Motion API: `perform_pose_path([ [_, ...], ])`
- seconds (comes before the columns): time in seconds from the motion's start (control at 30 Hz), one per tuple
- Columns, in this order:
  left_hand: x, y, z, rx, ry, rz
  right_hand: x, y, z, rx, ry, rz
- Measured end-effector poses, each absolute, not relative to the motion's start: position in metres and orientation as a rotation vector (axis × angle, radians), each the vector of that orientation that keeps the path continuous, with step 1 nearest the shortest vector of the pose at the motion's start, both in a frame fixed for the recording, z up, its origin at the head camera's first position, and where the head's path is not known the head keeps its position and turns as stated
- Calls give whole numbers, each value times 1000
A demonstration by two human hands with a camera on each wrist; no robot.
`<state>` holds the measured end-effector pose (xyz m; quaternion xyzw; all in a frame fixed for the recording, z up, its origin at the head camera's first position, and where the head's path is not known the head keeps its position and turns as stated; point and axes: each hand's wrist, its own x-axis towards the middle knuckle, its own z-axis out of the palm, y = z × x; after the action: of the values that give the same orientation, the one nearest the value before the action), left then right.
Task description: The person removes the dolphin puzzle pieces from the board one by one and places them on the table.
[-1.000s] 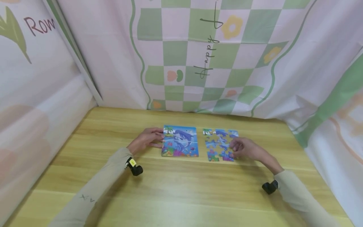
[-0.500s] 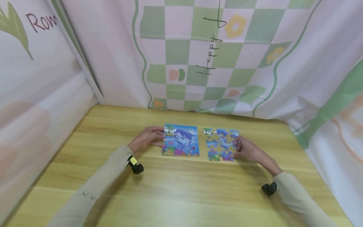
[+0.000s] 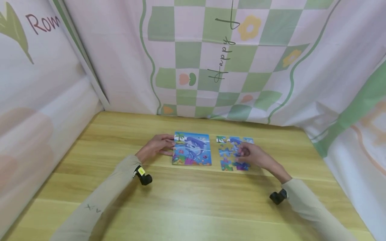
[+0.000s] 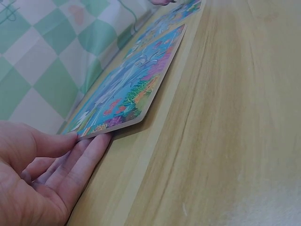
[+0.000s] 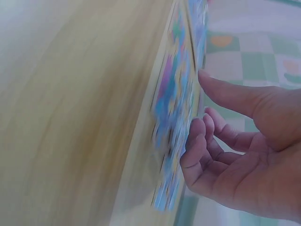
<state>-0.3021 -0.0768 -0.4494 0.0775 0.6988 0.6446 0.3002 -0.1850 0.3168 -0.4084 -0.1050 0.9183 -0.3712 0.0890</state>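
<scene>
A square dolphin puzzle board [image 3: 192,149] lies on the table, its picture whole. My left hand [image 3: 156,146] pinches its left edge; in the left wrist view the thumb [image 4: 56,143] is at the top edge and the fingers [image 4: 87,157] lie under the board, whose near edge is tipped up. To the right, separate jigsaw pieces [image 3: 226,165] with a matching dolphin picture lie in a loose square with gaps. My right hand [image 3: 254,155] hovers over their right side, hiding some. In the right wrist view its thumb and curled fingers stand apart with nothing between them; the pieces [image 5: 171,108] are blurred.
The wood-grain table [image 3: 193,204] extends toward me. Behind it hangs a green-and-white checked curtain [image 3: 208,60], with white printed cloth at the left [image 3: 39,117] and right [image 3: 362,160]. Each sleeve wears a small black camera [image 3: 278,196].
My right hand has moved left from the right edge of the pieces to over them. The left hand stays at the puzzle board's edge.
</scene>
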Motion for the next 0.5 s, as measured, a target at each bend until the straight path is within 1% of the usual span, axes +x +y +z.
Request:
perform_pose_path([
  [0.27, -300, -76, -446, 222, 1869, 1708, -202, 283, -412, -431, 2712, -1044],
  [0.5, -299, -76, -447, 231, 1864, 1699, -209, 255, -414, -501, 2693, -1030],
])
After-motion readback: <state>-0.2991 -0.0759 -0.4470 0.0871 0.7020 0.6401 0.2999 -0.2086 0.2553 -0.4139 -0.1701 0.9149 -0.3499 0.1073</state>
